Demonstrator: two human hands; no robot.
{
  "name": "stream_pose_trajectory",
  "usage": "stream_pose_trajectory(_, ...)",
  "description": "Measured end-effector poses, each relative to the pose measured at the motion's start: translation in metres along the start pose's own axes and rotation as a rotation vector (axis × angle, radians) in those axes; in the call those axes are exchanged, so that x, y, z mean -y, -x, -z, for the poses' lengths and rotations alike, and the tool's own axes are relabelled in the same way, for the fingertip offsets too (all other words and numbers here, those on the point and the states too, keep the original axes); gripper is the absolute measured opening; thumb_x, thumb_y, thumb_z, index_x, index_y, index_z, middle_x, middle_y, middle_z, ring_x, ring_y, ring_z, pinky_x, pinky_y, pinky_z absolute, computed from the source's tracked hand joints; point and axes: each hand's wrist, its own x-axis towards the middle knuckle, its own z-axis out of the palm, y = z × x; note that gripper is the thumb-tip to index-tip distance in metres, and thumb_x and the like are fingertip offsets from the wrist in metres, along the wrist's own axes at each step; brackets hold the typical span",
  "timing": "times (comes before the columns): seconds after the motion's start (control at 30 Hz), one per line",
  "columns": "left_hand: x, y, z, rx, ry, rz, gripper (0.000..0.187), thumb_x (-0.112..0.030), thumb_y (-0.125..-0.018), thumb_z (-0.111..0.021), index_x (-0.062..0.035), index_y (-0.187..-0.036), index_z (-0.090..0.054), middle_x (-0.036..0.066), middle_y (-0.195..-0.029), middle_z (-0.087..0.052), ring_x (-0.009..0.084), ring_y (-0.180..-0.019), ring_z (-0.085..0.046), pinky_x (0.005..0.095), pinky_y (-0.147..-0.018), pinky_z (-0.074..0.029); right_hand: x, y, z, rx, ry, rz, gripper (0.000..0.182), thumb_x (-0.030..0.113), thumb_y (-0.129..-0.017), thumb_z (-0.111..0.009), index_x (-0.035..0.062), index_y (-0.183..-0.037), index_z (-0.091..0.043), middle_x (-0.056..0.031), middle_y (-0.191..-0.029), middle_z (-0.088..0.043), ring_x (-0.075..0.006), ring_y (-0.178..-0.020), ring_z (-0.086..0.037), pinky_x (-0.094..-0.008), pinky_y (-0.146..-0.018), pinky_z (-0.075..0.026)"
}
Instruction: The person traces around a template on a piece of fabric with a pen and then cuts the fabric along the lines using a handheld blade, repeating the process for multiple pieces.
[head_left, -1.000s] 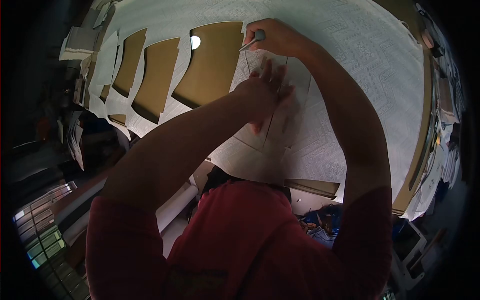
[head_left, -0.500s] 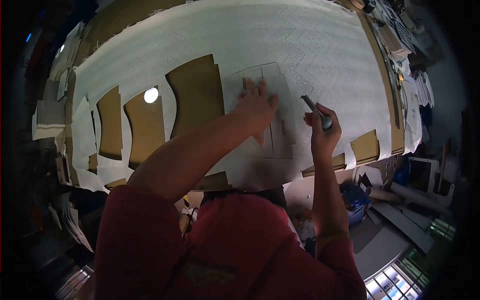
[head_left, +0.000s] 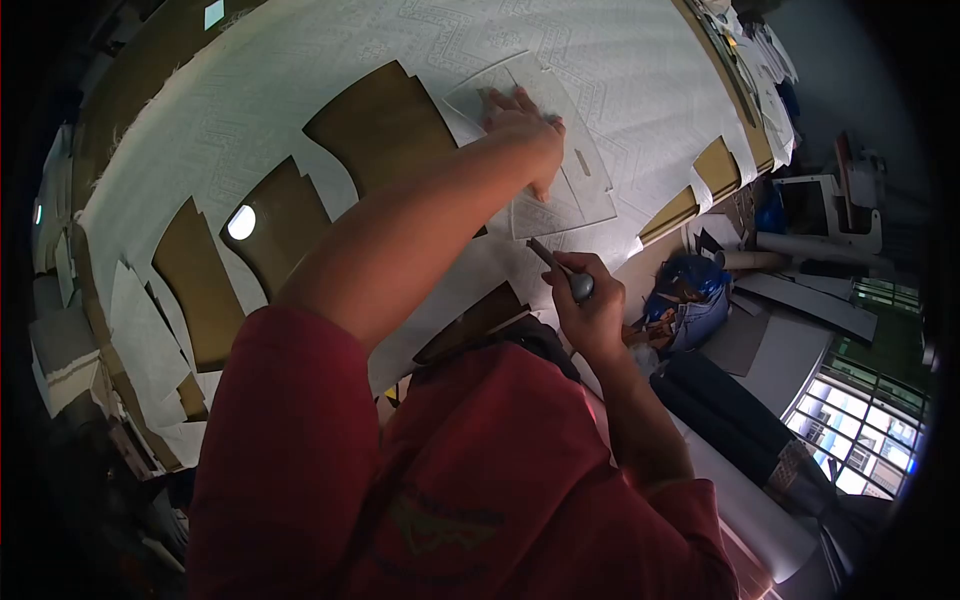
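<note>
My left hand (head_left: pixel 523 135) lies with fingers spread on a clear template (head_left: pixel 590 185), holding it flat against white patterned fabric (head_left: pixel 640 95). Narrow slots and a long line run through the template. In my right hand (head_left: pixel 595 315) is a cutting knife (head_left: pixel 556 265) with a thick grey handle, gripped in closed fingers. Its tip points up and left, right by the template's near corner. Left of the template, shaped cut-outs in the fabric bare the brown board (head_left: pixel 385 130) beneath.
A round bright white spot (head_left: pixel 242 222) shows over another brown cut-out. Strips of fabric hang at the table's near right edge (head_left: pixel 690 212). Beyond it are a blue plastic bag (head_left: pixel 690 290), grey sheets (head_left: pixel 785 320) and a long pale roll (head_left: pixel 740 510). Paper stacks line the left side.
The view has turned and shifted. My right hand has brought the knife from beside the template's right side to its near corner. My left hand still presses on the template.
</note>
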Motion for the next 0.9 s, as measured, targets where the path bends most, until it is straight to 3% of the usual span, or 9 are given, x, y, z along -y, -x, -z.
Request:
stream_pose_trajectory(0.07,0.001,-0.005,0.001,0.101,-0.096,-0.008,0.141,-0.059,-0.064,-0.096,-0.0237,-0.170,-0.010,0.036,-0.169,-0.010,0.0666,-0.147,-0.027,0.0639,-0.120,-0.033,0.008,0.001,-0.005,-0.008,0.072,0.043,0.017,0.004,-0.093,-0.074,-0.0012,-0.109,-0.070,-0.0166,-0.090,-0.078,-0.0244,-0.082,-0.079,-0.0339,-0.071,-0.060)
stream_pose_trajectory(0.17,0.002,-0.007,0.004,0.135,-0.159,-0.011,0.147,-0.053,-0.061,-0.099,-0.0268,-0.170,-0.003,0.034,-0.171,-0.009,0.0631,-0.149,-0.027,0.0649,-0.122,-0.030,0.015,0.000,-0.010,-0.013,0.213,0.032,0.018,0.006,-0.091,-0.077,0.0014,-0.107,-0.071,-0.0172,-0.089,-0.077,-0.0306,-0.079,-0.078,-0.0374,-0.070,-0.060)
stream_pose_trajectory(0.3,0.003,-0.010,0.004,0.127,-0.166,-0.031,0.149,-0.053,-0.060,-0.099,-0.0284,-0.170,-0.002,0.032,-0.172,-0.009,0.0608,-0.150,-0.027,0.0669,-0.122,-0.027,0.019,-0.002,-0.017,-0.074,0.205,-0.028,0.017,0.009,-0.090,-0.079,0.0029,-0.104,-0.072,-0.0179,-0.088,-0.077,-0.0336,-0.078,-0.077,-0.0393,-0.069,-0.059)
stream_pose_trajectory(0.37,0.001,-0.025,-0.003,0.156,-0.193,-0.018,0.159,-0.037,-0.056,-0.105,-0.0301,-0.168,0.008,0.036,-0.170,0.000,0.0640,-0.148,-0.026,0.0675,-0.110,-0.047,0.023,-0.003,-0.023,-0.102,0.193,-0.043,0.017,0.010,-0.090,-0.079,0.0032,-0.104,-0.072,-0.0179,-0.088,-0.077,-0.0337,-0.078,-0.077,-0.0394,-0.070,-0.059)
stream_pose_trajectory(0.47,0.001,-0.024,-0.001,0.155,-0.198,-0.024,0.162,-0.032,-0.054,-0.106,-0.0281,-0.168,0.010,0.035,-0.170,-0.001,0.0623,-0.149,-0.024,0.0705,-0.109,-0.046,0.028,-0.004,-0.030,-0.108,0.206,-0.039,0.017,0.010,-0.090,-0.079,0.0037,-0.103,-0.072,-0.0181,-0.087,-0.077,-0.0343,-0.079,-0.077,-0.0399,-0.070,-0.059)
stream_pose_trajectory(0.5,0.002,-0.022,-0.001,0.153,-0.198,-0.029,0.162,-0.032,-0.054,-0.106,-0.0281,-0.168,0.010,0.035,-0.170,-0.001,0.0623,-0.149,-0.024,0.0705,-0.109,-0.046,0.028,-0.004,-0.032,-0.115,0.225,-0.022,0.016,0.010,-0.089,-0.079,0.0040,-0.102,-0.072,-0.0180,-0.087,-0.077,-0.0344,-0.079,-0.077,-0.0403,-0.070,-0.059)
stream_pose_trajectory(0.57,0.005,-0.017,0.000,0.137,-0.195,-0.078,0.150,-0.052,-0.059,-0.100,-0.0269,-0.170,-0.001,0.034,-0.171,-0.006,0.0620,-0.150,-0.026,0.0747,-0.118,-0.026,0.028,-0.005,-0.035,-0.124,0.246,-0.005,0.016,0.011,-0.089,-0.079,0.0042,-0.101,-0.071,-0.0180,-0.086,-0.077,-0.0345,-0.079,-0.077,-0.0406,-0.069,-0.060)
stream_pose_trajectory(0.7,-0.001,-0.020,0.001,0.167,-0.149,-0.040,0.154,-0.049,-0.059,-0.100,-0.0273,-0.169,0.005,0.035,-0.171,0.001,0.0643,-0.150,-0.022,0.0738,-0.119,-0.025,0.029,-0.006,-0.040,-0.156,0.300,0.034,0.015,0.009,-0.089,-0.080,0.0031,-0.099,-0.070,-0.0171,-0.084,-0.076,-0.0334,-0.077,-0.077,-0.0393,-0.068,-0.059)
stream_pose_trajectory(0.9,-0.005,-0.023,0.001,0.221,-0.134,-0.011,0.161,-0.050,-0.058,-0.101,-0.0274,-0.167,0.014,0.036,-0.169,0.008,0.0669,-0.149,-0.019,0.0705,-0.117,-0.035,0.025,-0.005,-0.055,-0.229,0.316,0.006,0.017,0.007,-0.087,-0.081,0.0023,-0.099,-0.071,-0.0160,-0.085,-0.076,-0.0323,-0.080,-0.078,-0.0373,-0.070,-0.059)
